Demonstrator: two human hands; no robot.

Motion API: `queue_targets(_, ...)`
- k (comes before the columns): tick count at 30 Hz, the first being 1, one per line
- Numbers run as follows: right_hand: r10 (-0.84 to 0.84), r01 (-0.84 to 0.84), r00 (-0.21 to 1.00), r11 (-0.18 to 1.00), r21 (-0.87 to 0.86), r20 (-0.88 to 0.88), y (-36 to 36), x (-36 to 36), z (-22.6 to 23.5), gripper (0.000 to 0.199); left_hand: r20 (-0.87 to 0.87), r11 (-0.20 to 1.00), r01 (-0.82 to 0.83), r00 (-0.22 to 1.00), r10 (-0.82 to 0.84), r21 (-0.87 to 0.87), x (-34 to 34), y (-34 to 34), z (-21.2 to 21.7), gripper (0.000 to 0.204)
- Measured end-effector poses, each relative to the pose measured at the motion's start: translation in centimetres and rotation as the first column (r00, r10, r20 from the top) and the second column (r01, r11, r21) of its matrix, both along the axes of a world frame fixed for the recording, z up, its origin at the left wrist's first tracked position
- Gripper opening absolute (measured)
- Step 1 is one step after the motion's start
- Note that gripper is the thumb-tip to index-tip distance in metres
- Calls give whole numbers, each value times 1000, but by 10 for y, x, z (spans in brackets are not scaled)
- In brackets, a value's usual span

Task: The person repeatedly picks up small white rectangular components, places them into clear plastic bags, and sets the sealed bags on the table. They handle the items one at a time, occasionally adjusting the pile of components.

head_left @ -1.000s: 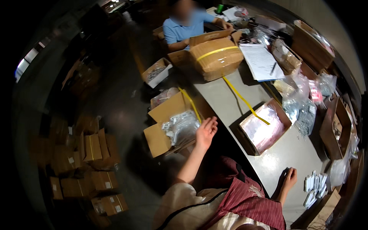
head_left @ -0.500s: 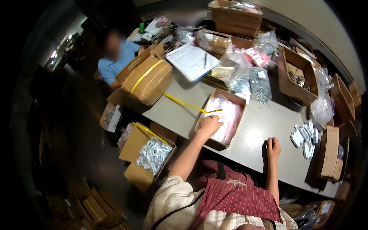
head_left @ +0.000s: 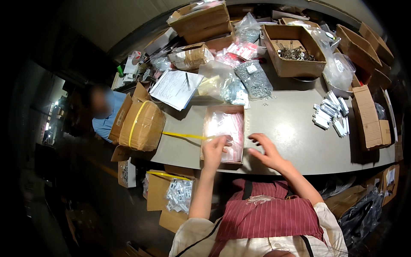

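An open cardboard box (head_left: 245,128) stands near the table's front edge with a stack of clear plastic bags with pinkish edges (head_left: 227,124) in it. Over the near part of this stack is my left hand (head_left: 215,150), its fingers curled in toward the thumb. Whether a bag is pinched in them is too small to make out. My right hand (head_left: 269,153) hovers just right of the box, thumb and fingers apart, holding nothing. A yellow strap (head_left: 182,135) runs from the left to the box and ends by my left hand.
White-and-silver metal pieces (head_left: 330,112) lie in a pile at the right. Behind are a bag of small hardware (head_left: 254,81), a clipboard with papers (head_left: 175,89) and a carton of metal parts (head_left: 295,64). A strapped carton (head_left: 143,126) stands left, beside a person in blue.
My right hand has come from the tabletop at the right to beside the box and opened. My left hand stays over the bags. The view has turned.
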State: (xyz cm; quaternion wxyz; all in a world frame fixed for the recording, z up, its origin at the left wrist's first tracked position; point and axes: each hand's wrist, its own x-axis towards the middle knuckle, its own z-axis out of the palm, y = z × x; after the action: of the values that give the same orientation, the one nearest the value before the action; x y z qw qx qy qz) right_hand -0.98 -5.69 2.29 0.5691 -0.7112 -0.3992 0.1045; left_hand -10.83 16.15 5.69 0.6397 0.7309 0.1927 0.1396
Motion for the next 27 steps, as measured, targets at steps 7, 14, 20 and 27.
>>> queue_targets(7,18,29,899,995,99,-438,25,12,-19,24,91,981,-182,980,175,67,1,-12,-15,33)
queue_targets(14,201,-195,923,979,53,-328,-25,33,0,18,186,743,-72,980,-72,665,3,-48,40,30)
queue_targets(20,21,-19,933,1000,9,-360,-65,30,43,15,99,666,107,959,-264,738,25,-111,22,9)
queue_targets(27,106,-41,812,991,125,-574,-113,31,28,15,163,749,155,929,-333,644,57,-131,6,10)
